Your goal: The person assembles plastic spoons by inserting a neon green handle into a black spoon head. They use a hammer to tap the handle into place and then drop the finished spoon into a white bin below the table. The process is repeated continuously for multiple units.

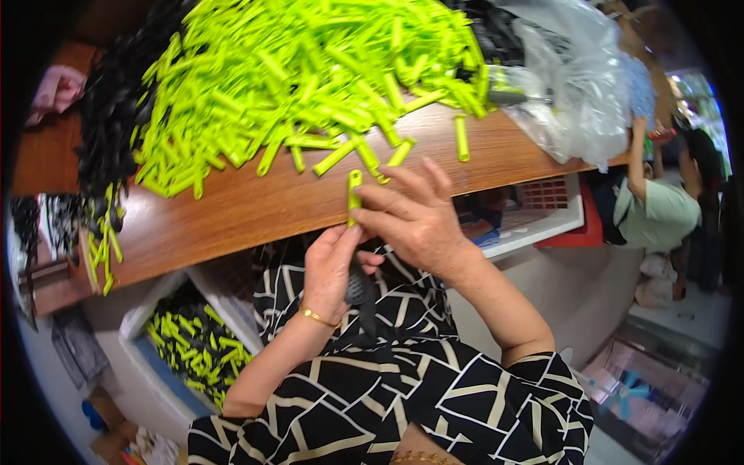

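Left hand grasps a black slotted utensil; right hand pinches an upright lime-green handle just above. Similar handles heaped on wooden table beyond.

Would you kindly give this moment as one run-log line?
left hand: gripping green handle; right hand: fingers against same handle; dark slotted piece: at left hand; ahead: green pile on wooden table

Left hand, right hand — fingers at lime-green strip — matching pile on wooden table
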Motion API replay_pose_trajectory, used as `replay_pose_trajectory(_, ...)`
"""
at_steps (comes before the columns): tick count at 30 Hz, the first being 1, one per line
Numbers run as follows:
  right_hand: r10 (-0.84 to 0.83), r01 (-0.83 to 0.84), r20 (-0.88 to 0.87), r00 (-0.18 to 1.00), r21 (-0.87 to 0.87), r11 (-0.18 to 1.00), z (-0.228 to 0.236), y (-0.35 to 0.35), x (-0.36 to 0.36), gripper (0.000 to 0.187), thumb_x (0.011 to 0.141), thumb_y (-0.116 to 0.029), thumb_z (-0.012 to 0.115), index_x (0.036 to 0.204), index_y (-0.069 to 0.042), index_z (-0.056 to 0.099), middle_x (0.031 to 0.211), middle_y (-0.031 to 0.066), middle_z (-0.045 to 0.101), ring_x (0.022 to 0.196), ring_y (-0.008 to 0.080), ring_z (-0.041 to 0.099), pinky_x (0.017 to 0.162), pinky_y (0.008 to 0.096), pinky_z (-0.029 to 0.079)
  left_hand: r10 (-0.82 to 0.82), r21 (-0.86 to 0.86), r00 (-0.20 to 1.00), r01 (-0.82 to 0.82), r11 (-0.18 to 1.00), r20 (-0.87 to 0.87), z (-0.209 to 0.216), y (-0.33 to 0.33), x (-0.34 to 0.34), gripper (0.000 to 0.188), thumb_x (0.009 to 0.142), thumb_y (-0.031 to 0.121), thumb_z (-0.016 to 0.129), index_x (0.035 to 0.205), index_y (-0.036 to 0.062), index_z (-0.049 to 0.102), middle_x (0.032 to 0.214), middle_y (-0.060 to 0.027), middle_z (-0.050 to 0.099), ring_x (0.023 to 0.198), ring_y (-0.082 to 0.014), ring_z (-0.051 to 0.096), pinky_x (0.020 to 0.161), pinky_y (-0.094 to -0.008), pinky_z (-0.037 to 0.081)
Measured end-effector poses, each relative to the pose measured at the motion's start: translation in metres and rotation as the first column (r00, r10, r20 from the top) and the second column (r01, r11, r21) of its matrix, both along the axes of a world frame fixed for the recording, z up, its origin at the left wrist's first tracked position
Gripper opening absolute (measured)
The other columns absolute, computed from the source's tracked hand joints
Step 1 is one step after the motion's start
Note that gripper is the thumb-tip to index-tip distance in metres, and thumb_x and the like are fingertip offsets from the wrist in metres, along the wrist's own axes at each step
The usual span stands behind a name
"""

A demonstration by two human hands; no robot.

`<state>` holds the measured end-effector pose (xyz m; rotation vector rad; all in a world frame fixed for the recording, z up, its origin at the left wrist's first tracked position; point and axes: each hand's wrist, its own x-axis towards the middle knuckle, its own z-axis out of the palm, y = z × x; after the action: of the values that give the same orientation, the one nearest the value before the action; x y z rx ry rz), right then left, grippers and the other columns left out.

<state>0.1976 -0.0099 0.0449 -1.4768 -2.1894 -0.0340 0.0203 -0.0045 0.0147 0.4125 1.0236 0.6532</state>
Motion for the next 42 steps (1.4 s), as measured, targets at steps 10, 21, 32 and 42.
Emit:
replay_pose_trajectory(10, -0.575, 0.605, -0.437, 0.692, -0.083, 0.792, 0.014, 0.046, 0.194, 0.020, 0.093, -0.015, 0.066, 0.111, -0.008, 0.072, 0.097, 0.0133, 0.072, 0.093, 0.0315, 0.068, 0.082, 0.0391, 0.052, -0.103, 0.100, 0.987, 0.115, 0.988, -0.120, -0.004, 0.005, 0.004, 0.033, 0.104, 0.031, 0.057, 0.103, -0.0006, 0.066, 0.088, -0.0143, 0.074, 0.060, -0.0135, 0.069, 0.053, -0.0226, 0.053)
replay_pose_trajectory(21, -0.661, 0.659, -0.662, 0.353, -0.326, 0.678, -0.015, 0.045, 0.220, 0.025, 0.098, -0.033, 0.066, 0.106, -0.009, 0.063, 0.081, 0.0072, 0.069, 0.070, 0.0145, 0.066, 0.061, 0.0263, 0.050, -0.132, 0.156, 0.983, 0.151, 0.976, -0.129, -0.002, 0.004, 0.003, 0.031, 0.105, 0.030, 0.056, 0.105, 0.0001, 0.066, 0.090, -0.0129, 0.075, 0.062, -0.0118, 0.067, 0.055, -0.0227, 0.052)
replay_pose_trajectory(32, -0.383, 0.234, -0.909, 0.164, -0.341, 0.910, -0.014, -0.067, 0.130, 0.041, 0.098, -0.002, 0.060, 0.137, -0.005, 0.051, 0.112, 0.0142, 0.067, 0.072, 0.0093, 0.058, 0.064, 0.0215, 0.047, -0.117, 0.198, 0.992, 0.122, 0.973, -0.037, -0.003, -0.002, 0.003, 0.029, 0.106, 0.023, 0.054, 0.115, -0.0028, 0.062, 0.097, -0.0116, 0.072, 0.072, -0.0093, 0.063, 0.067, -0.0228, 0.052)
replay_pose_trajectory(42, -0.078, -0.008, -0.388, 0.918, -0.216, 0.976, 0.020, -0.070, 0.067, 0.040, 0.078, 0.005, 0.075, 0.117, -0.005, 0.073, 0.087, 0.0105, 0.071, 0.071, 0.0199, 0.066, 0.061, 0.0286, 0.051, -0.115, 0.135, 0.993, 0.111, 0.985, 0.022, -0.002, -0.003, -0.003, 0.028, 0.105, 0.022, 0.056, 0.117, -0.0026, 0.062, 0.106, -0.0165, 0.074, 0.071, -0.0137, 0.071, 0.062, -0.0229, 0.058)
